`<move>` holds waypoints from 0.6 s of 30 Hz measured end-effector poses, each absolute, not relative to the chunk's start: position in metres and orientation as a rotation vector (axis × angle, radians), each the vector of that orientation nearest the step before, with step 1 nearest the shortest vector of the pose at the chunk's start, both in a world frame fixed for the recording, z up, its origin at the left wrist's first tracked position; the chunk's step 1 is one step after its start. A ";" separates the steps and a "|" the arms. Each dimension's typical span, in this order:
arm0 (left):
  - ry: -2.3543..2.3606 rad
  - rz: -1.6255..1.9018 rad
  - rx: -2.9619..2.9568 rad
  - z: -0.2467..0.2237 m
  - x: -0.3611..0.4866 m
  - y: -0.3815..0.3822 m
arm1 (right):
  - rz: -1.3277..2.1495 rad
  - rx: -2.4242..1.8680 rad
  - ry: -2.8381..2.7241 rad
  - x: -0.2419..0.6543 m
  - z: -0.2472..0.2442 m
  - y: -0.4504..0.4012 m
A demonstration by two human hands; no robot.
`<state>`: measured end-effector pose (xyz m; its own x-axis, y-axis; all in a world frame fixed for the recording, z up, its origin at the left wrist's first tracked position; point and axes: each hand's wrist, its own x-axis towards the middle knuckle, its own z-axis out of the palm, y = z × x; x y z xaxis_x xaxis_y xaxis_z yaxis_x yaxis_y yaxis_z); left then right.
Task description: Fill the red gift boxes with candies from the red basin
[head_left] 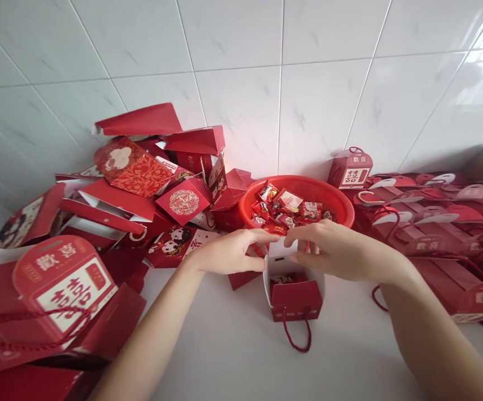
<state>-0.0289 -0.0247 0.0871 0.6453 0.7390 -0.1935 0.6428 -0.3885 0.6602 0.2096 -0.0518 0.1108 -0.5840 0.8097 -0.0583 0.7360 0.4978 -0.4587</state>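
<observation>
A small red candy box (297, 301) stands with its top open on the white table, and wrapped sweets show inside. Its dark red cord handle hangs down the front onto the table. My left hand (228, 250) is at the box's left flap, thumb and index finger curved against the card. On the other side, my right hand (335, 250) has its bent fingers on the upright white-lined back flap. Part of the box's rim is hidden by the fingers. Just behind the hands sits a red plastic basket (348, 209) with wrapped candies (289, 201) in it.
Red boxes (124, 203) lie heaped on the left, up against the tiled wall (237, 33). A larger box with a cord (66, 284) is at the near left. On the right, closed red boxes (429, 223) stand in rows, with one box (354, 170) set higher near the wall.
</observation>
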 end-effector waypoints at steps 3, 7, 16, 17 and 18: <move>1.052 0.204 2.150 0.087 -0.028 -0.026 | 0.660 -1.302 -2.557 0.214 0.112 -0.051; 1.031 0.238 2.195 0.087 -0.024 -0.030 | 0.599 -1.300 -2.595 0.221 0.116 -0.052; 1.072 0.291 2.322 0.088 -0.015 -0.042 | 0.377 -1.396 -2.751 0.215 0.112 -0.067; 1.087 0.292 2.307 0.088 -0.016 -0.042 | 0.389 -1.400 -2.760 0.215 0.113 -0.068; 1.098 0.292 2.289 0.088 -0.016 -0.043 | 0.402 -1.411 -2.768 0.216 0.114 -0.069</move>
<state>-0.0162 -0.0431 0.0884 0.6373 0.7690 -0.0499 0.6425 -0.4945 0.5854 0.2157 -0.0688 0.1142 -0.5943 0.7970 -0.1079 0.7947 0.5614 -0.2308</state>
